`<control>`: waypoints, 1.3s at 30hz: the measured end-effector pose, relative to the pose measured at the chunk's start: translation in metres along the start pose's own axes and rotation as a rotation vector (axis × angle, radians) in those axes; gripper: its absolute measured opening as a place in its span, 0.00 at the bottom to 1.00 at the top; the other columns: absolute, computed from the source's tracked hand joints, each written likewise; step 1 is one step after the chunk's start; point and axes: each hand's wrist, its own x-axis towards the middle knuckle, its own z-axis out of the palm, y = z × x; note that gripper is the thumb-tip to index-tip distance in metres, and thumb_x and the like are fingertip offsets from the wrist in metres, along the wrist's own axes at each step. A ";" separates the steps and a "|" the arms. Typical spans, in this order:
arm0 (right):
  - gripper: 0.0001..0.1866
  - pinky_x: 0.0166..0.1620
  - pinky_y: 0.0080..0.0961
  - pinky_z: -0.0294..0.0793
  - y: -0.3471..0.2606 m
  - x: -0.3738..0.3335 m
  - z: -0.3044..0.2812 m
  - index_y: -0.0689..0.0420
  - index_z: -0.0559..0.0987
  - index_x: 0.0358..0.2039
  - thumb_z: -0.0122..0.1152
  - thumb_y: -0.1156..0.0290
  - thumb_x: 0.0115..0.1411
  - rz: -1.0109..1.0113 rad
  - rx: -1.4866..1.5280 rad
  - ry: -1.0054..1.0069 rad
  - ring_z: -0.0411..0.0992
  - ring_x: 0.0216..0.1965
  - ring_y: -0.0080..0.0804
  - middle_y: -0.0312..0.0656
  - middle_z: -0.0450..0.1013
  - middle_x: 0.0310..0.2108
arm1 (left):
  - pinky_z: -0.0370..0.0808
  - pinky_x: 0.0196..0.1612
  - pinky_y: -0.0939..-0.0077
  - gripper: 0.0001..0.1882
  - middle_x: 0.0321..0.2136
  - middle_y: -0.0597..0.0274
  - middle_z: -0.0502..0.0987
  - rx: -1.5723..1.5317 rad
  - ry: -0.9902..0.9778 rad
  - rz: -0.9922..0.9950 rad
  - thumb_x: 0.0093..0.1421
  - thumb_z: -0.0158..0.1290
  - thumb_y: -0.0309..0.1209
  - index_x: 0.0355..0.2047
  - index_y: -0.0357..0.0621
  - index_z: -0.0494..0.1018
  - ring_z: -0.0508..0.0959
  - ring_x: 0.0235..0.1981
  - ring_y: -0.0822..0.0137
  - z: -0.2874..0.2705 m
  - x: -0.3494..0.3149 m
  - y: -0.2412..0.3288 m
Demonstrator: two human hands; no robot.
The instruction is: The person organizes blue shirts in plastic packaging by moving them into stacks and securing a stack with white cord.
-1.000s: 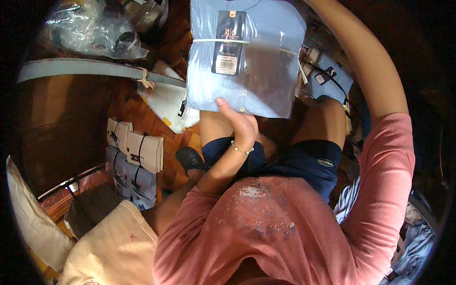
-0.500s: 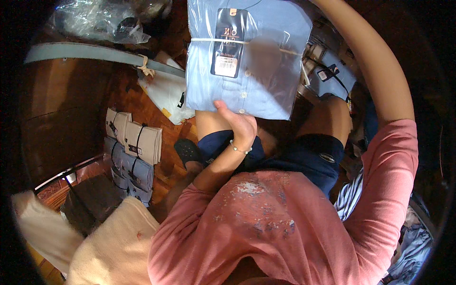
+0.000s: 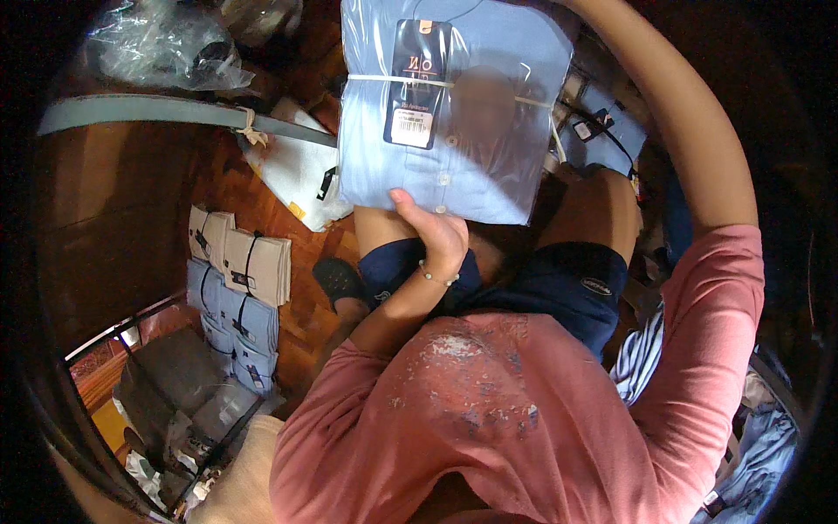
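Note:
A folded light-blue shirt (image 3: 375, 166) in clear plastic is held up in front of me, with a white band across it and a dark hang tag (image 3: 412, 87) on its front. My left hand (image 3: 441, 240) grips its lower edge, thumb on the front face and the other fingers hidden behind. Raised along the right side, my right arm (image 3: 698, 113) reaches to the shirt's upper right corner. The right hand itself lies beyond the top of the picture.
Stacks of folded beige shirts (image 3: 256, 266) and blue shirts (image 3: 249, 319) stand on the wooden floor at left. Clear plastic bags (image 3: 166, 48) lie at the upper left, above a grey-edged surface (image 3: 192, 111). More blue clothes (image 3: 759, 463) are heaped at lower right.
The beige cloth at the lower left has drawn down and mostly out of view, uncovering scraps and plastic there. The shirt stays in my left hand, nearly still.

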 end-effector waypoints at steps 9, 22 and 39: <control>0.41 0.53 0.34 0.61 0.004 -0.013 -0.001 0.65 0.69 0.48 0.48 0.38 0.50 0.011 -0.049 0.054 0.64 0.50 0.46 0.57 0.65 0.48 | 0.49 0.60 0.67 0.38 0.57 0.60 0.55 -0.004 0.025 -0.062 0.58 0.33 0.60 0.57 0.42 0.51 0.55 0.58 0.61 0.005 -0.004 -0.003; 0.37 0.49 0.37 0.64 0.064 0.021 0.048 0.64 0.73 0.42 0.40 0.38 0.54 0.159 -0.147 0.063 0.67 0.46 0.48 0.56 0.70 0.42 | 0.50 0.59 0.65 0.37 0.56 0.55 0.55 -0.055 0.029 -0.219 0.59 0.33 0.58 0.58 0.40 0.50 0.55 0.57 0.58 -0.034 0.037 -0.043; 0.42 0.51 0.33 0.61 0.099 0.026 0.061 0.62 0.72 0.46 0.33 0.33 0.54 0.306 0.110 0.038 0.65 0.47 0.39 0.49 0.69 0.46 | 0.55 0.57 0.66 0.34 0.54 0.60 0.60 0.017 -0.047 -0.272 0.60 0.31 0.57 0.56 0.44 0.53 0.60 0.55 0.61 -0.045 0.049 -0.045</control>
